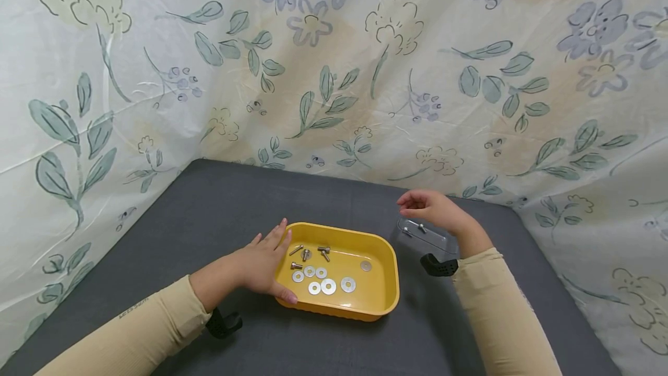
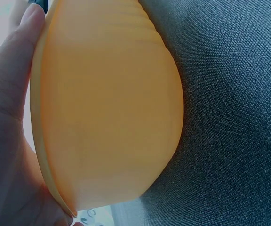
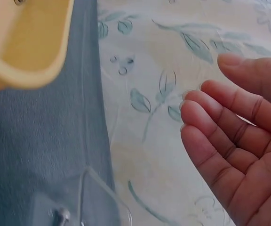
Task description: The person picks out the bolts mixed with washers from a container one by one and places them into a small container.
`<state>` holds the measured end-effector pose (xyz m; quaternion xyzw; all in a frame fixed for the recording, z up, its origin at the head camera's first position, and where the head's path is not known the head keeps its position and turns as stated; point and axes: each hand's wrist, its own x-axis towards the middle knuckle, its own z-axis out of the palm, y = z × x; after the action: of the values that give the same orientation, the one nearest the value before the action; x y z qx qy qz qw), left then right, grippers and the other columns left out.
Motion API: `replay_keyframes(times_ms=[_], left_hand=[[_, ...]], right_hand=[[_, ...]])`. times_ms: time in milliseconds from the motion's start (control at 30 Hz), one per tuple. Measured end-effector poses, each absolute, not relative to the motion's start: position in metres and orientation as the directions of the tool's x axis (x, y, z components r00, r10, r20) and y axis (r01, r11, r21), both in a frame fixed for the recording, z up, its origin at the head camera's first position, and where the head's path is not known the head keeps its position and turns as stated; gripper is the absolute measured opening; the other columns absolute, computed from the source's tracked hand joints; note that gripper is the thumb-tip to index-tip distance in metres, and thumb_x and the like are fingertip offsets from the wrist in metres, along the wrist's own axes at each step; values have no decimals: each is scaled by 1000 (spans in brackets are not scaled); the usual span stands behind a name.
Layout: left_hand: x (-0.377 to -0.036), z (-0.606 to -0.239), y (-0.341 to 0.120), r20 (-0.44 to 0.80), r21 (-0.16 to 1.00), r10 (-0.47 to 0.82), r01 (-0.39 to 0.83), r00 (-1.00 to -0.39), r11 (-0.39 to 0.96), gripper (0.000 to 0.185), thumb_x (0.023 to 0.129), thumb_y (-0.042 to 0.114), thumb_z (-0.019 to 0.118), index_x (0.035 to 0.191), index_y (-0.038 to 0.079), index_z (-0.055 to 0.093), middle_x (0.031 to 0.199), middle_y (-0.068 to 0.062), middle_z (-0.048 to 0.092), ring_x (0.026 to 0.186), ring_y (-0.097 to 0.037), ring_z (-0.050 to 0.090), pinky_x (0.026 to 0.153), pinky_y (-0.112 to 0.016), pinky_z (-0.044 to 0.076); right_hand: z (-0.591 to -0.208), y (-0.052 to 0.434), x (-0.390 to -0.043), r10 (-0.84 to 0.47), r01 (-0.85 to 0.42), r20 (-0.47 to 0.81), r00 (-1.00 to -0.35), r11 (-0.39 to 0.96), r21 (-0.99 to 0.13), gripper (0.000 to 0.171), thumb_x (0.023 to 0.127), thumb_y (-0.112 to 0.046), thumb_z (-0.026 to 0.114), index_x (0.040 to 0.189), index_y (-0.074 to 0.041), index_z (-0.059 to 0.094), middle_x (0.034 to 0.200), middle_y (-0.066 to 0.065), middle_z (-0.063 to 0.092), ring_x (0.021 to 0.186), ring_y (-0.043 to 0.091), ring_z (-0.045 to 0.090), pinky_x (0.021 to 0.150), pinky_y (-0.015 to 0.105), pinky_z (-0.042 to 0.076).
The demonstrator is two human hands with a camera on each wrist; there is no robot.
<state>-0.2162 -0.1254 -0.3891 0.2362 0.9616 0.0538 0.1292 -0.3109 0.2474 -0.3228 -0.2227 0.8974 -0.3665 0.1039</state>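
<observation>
A yellow plastic tray (image 1: pixel 373 292) sits on the dark table, holding several small metal screws (image 1: pixel 296 266) and flat washers (image 1: pixel 328 286). My left hand (image 1: pixel 258 266) rests on the tray's left rim with fingers spread; in the left wrist view the thumb (image 2: pixel 32 21) lies along that rim. Over a clear plastic box (image 1: pixel 435 239), right of the tray, hovers my right hand (image 1: pixel 430 209). Its fingers bend loosely, and the right wrist view shows nothing in the palm (image 3: pixel 260 174). A couple of screws (image 1: pixel 421 228) show at the clear box, partly hidden by the hand and wrist.
The dark grey tabletop (image 1: pixel 250 190) extends around both containers. Behind it and at the sides hangs a pale sheet (image 1: pixel 334 45) printed with flowers and leaves. Black straps (image 1: pixel 224 325) sit at both wrists.
</observation>
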Motion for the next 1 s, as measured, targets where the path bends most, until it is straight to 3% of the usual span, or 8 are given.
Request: replay_keyframes(times_ms=[233,533,733,1000], left_hand=[[-216,-389,-124,-230,176,465,434,-855,884,136,50,89,47,147,3,6,150,-12,-17,139,-25,-3,109,-52,9],[-216,-389,-124,-229,172,461,431,-857,886,136,49,90,46,147,4,5,150,-12,-18,139,-26,-3,109,-51,9],[-215,-389,-126,-224,179,467,435,-856,883,136,49,90,46,147,3,5,151,-12,-16,139,-26,-2,109,-52,10],[-214,-387,-126,-213,189,477,443,-853,876,135,51,89,46,146,3,5,150,-13,-16,139,-26,-2,108,-52,10]], right_hand=[[-326,228,-311,-521,-329,-56,-852,615,-716,24,86,-21,64,107,-8,61,99,8,62,88,20,58,77,30,50],[-337,200,-310,-582,-369,-68,-811,598,-712,20,87,-19,64,105,-11,62,96,4,62,91,26,58,77,31,50],[-358,170,-307,-664,-426,-83,-743,565,-707,19,87,-15,63,105,-8,63,94,2,62,84,17,58,77,29,49],[-357,143,-305,-720,-486,-84,-689,545,-683,21,86,-15,64,105,-5,63,90,-1,61,81,16,57,75,27,49]])
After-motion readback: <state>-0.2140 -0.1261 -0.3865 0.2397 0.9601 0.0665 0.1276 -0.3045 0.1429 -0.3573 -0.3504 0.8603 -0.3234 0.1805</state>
